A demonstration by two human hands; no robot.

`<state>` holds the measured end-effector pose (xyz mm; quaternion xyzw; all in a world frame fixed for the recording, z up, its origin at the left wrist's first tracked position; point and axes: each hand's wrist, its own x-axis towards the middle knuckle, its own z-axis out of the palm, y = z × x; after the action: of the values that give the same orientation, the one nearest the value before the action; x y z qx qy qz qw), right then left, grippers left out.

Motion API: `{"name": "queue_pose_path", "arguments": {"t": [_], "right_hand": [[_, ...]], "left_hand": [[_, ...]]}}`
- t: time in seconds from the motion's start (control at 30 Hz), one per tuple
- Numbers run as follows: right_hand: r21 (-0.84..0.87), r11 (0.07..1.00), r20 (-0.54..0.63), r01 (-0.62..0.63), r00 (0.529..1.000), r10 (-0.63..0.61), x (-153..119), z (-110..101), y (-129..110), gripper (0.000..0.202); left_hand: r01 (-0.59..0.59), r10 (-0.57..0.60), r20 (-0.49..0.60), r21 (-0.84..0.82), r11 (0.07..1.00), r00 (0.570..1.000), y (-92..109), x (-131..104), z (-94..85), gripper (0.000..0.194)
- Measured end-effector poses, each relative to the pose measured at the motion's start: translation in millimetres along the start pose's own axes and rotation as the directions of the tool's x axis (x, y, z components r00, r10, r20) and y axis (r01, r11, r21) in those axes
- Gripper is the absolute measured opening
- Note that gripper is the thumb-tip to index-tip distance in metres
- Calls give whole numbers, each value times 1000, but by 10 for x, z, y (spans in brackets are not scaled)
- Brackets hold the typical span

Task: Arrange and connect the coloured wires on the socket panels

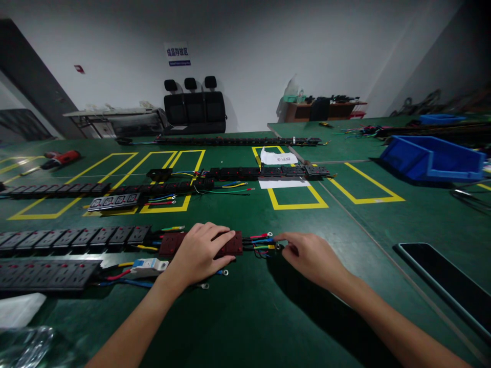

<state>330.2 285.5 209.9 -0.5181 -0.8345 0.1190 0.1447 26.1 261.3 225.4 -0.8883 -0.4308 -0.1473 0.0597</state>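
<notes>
A dark red socket module point(171, 244) lies on the green table, with wires coming from both ends. My left hand point(201, 250) is laid over it, fingers across its top and the thumb along its near side, gripping it. From its right end runs a bundle of wires point(258, 242), red, blue, black and yellow-green, with ring terminals at the tips. My right hand point(310, 255) is beside those tips. Its index finger is stretched to the blue wire's end, and the thumb is apart below it. Left of the module are black socket strips point(88, 240) and a white breaker point(149, 267).
More socket strips point(253, 174) lie across the table behind. A blue bin point(433, 161) and a phone point(445, 286) are at the right. A red drill point(63, 159) is at the far left, and clear plastic point(26, 342) at the near left. Yellow tape point(299, 206) marks the tabletop.
</notes>
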Motion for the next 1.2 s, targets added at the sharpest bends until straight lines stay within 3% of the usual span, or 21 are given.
{"name": "queue_pose_path", "arguments": {"t": [0.2,0.4,0.7,0.97,1.2], "right_hand": [[-1,1000,10,1,1000,0,-1,-3,-10,41],[-54,998,10,28,1000,-28,-12,50,13,60],[-101,995,54,25,998,-20,-17,83,29,60],[-6,1000,45,-13,999,14,-1,15,-18,26],[75,997,-16,20,1000,-18,5,128,41,10]], "left_hand": [[-1,0,-3,-11,1000,1000,-7,-1,2,51],[-2,2,-10,-9,1000,1000,-7,-2,1,52],[-1,1,-1,-3,1000,1000,-5,5,2,52],[14,-14,2,-19,1000,1000,10,1,-3,53],[17,-17,1,-56,998,1000,2,-15,28,56]]}}
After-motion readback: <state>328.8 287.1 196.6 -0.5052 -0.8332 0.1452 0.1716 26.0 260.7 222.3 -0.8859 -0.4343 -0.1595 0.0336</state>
